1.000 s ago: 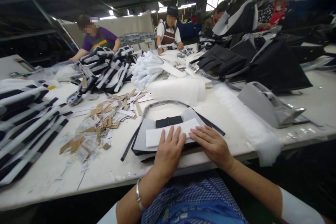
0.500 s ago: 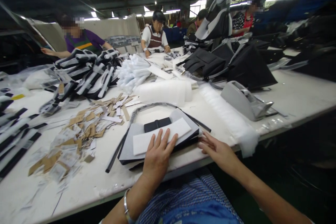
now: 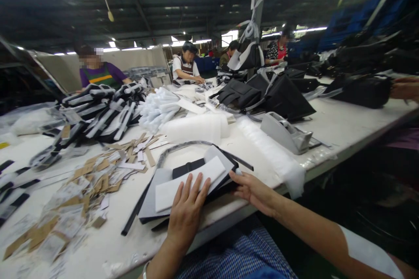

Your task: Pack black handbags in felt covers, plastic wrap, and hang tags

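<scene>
A black handbag (image 3: 225, 179) lies on its side near the table's front edge, its wrapped handle (image 3: 183, 144) arched away from me. Grey-white lining paper and a white foam sheet (image 3: 190, 183) rest on top of it. My left hand (image 3: 188, 207) presses flat on the foam sheet, fingers stretched out. At the bag's right corner, my right hand (image 3: 252, 189) has its fingers closed round the edge; the fingertips underneath are partly hidden. A small whitish bit shows beside its thumb.
Loose paper tags (image 3: 88, 187) are heaped to the left, with wrapped black straps (image 3: 101, 109) behind. A foam roll (image 3: 196, 128), a plastic-film roll (image 3: 271, 152) and a grey tape dispenser (image 3: 284, 133) stand beyond the bag. Several co-workers are around the table.
My right hand has come in from beside the bag and closed on its right corner. My left hand stays flat on the foam sheet. The view has tilted up and turned right.
</scene>
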`<state>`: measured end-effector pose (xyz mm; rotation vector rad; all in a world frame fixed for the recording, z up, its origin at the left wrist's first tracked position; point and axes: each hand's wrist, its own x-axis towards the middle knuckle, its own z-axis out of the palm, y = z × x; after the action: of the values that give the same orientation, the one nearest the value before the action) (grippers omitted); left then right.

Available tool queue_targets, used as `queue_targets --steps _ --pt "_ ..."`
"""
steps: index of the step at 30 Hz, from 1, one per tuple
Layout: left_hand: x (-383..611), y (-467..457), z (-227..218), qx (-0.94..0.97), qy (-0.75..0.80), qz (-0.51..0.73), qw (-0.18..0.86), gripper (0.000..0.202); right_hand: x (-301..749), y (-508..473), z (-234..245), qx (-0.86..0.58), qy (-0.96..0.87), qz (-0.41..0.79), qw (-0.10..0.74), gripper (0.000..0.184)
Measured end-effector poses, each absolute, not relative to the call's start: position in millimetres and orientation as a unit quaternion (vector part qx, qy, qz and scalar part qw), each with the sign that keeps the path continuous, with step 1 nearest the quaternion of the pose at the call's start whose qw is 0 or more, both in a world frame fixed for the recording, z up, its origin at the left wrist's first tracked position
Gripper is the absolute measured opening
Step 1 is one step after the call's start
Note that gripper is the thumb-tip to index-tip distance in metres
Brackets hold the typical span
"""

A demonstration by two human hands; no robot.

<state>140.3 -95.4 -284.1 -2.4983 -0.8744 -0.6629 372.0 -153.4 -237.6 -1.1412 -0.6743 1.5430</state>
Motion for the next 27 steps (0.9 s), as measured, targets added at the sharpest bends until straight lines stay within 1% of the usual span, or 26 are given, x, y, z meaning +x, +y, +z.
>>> queue_targets --steps 2,5,10,12,13,15,16,19,21,23,27 --pt "140 -93 -285 -0.893 -0.309 -0.25 0.211 0.057 367 -148 -237 -0.486 -0.269 0.626 0.547 0.043" --pt "139 -88 -286 -0.889 -0.307 -0.255 0.224 0.068 363 -139 -233 -0.501 -0.271 0.603 0.559 0.043" --pt "138 -82 -286 -0.878 -0.308 -0.28 0.238 0.063 362 -132 -233 -0.515 -0.311 0.584 0.545 0.045" --pt "138 -81 -286 -0.878 -0.301 -0.286 0.24 0.062 376 -131 -238 -0.546 -0.423 0.531 0.491 0.044" --pt "138 -80 -286 -0.877 -0.3 -0.288 0.241 0.06 388 -131 -242 -0.571 -0.509 0.469 0.442 0.044" --pt "139 -80 -287 -0.875 -0.304 -0.291 0.24 0.058 420 -130 -248 -0.609 -0.662 0.298 0.32 0.046" --pt "139 -80 -287 -0.875 -0.304 -0.291 0.241 0.058 439 -129 -250 -0.623 -0.694 0.225 0.281 0.044" --pt "139 -81 -289 -0.875 -0.304 -0.29 0.24 0.058 496 -126 -255 -0.671 -0.692 0.094 0.249 0.028" --pt "137 -82 -290 -0.874 -0.31 -0.292 0.233 0.058 526 -123 -259 -0.69 -0.687 0.029 0.226 0.031" --pt "136 -82 -290 -0.874 -0.317 -0.292 0.225 0.058 546 -121 -264 -0.697 -0.688 -0.014 0.2 0.029" --pt "135 -81 -290 -0.878 -0.318 -0.277 0.224 0.058 560 -112 -269 -0.681 -0.71 -0.056 0.17 0.015"
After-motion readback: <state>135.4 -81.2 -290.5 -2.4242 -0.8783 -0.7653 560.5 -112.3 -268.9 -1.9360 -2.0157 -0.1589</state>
